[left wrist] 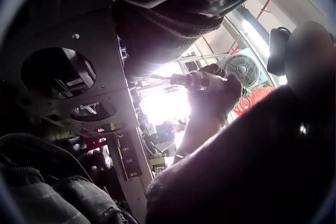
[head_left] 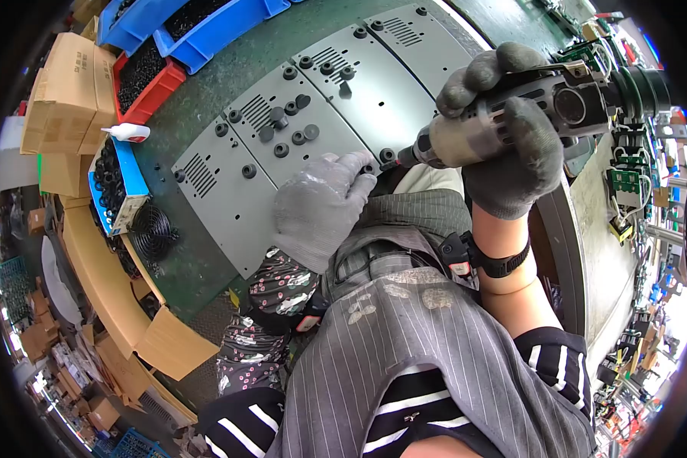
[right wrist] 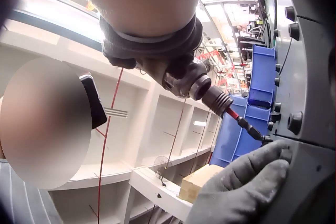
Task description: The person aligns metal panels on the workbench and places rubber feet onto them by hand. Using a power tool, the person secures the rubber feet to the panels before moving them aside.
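Grey metal panels (head_left: 362, 103) with slots and holes lie side by side, dotted with black rubber feet (head_left: 281, 149). My gloved left hand (head_left: 317, 202) rests at the near edge of one panel, thumb and index finger pinching a small black rubber foot (head_left: 368, 169). A dark glove covers my right hand (head_left: 523, 145), which grips a power screwdriver (head_left: 462, 141) held sideways over the panels. Its bit (right wrist: 242, 122) slopes down to the panel beside the left fingertips (right wrist: 283, 155). The left wrist view is dark and shows the screwdriver (left wrist: 197, 80) from below.
Blue bins (head_left: 221, 34) and a red bin (head_left: 149, 80) of small black parts stand at the far left. Nearer are a white bottle (head_left: 130, 133), a blue box (head_left: 133, 187) of black rings and cardboard boxes (head_left: 69, 95). Circuit boards (head_left: 630, 183) line the right side.
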The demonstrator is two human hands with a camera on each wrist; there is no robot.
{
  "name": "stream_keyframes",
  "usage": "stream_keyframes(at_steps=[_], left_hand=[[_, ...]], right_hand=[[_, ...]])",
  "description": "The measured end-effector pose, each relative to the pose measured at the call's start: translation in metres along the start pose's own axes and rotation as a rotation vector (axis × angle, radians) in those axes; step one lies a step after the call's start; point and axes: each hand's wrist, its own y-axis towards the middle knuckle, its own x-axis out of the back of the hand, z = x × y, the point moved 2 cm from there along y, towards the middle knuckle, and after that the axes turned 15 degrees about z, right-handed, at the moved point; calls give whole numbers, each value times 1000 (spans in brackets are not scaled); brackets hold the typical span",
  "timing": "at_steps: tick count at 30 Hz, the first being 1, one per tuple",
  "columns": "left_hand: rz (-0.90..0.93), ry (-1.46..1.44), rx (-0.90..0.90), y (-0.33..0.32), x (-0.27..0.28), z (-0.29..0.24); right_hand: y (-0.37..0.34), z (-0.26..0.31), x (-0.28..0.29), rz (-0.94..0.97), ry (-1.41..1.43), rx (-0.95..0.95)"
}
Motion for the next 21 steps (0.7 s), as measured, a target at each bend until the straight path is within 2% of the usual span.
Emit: stream_keyframes(at_steps=[8,11,12,15,16,19,21], left_hand=[[-54,48,-65,2,-2,3],[-34,64,-63,2,1,4],[-8,69,-50,3,2,3],[33,87,-27,5,1,4],[33,80,-27,5,1,4],[42,58,-6,6,1,5],[-34,48,-66,5,-1,7]], right_hand=[[12,-14,-26,128,-198,-120],[10,-15,-31,82,-241,-207],[13,-16,-28,152,-234,-145],[16,-13,-25,170,-194,-73],[15,-16,-21,174,-85,-36],[21,-12,-15,226,-98,48],[20,-10,-14,228,-95,52]])
